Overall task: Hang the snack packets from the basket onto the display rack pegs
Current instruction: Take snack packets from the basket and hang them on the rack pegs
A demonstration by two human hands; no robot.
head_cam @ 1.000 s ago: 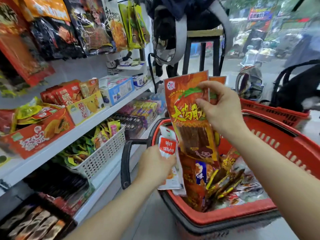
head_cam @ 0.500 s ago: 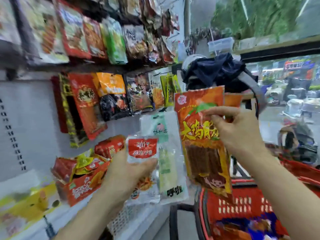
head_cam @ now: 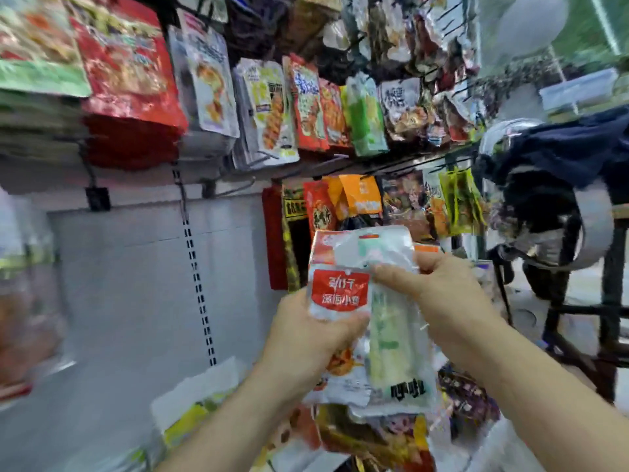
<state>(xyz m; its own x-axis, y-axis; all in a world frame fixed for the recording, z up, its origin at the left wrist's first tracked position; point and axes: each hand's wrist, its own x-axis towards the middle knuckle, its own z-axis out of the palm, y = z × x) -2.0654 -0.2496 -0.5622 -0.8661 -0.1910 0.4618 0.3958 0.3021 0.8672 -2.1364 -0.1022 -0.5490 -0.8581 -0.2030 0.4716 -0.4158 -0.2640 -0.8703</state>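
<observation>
Left hand (head_cam: 306, 338) grips the red-labelled clear packet (head_cam: 340, 291) while right hand (head_cam: 452, 301) pinches the green-and-white packet (head_cam: 391, 338) against an orange packet (head_cam: 321, 248) behind, seemingly separating one for the bare pegs (head_cam: 316, 165) above.

A dark blue bundle (head_cam: 561, 148) rests on a black stool (head_cam: 610, 284) at right.
</observation>
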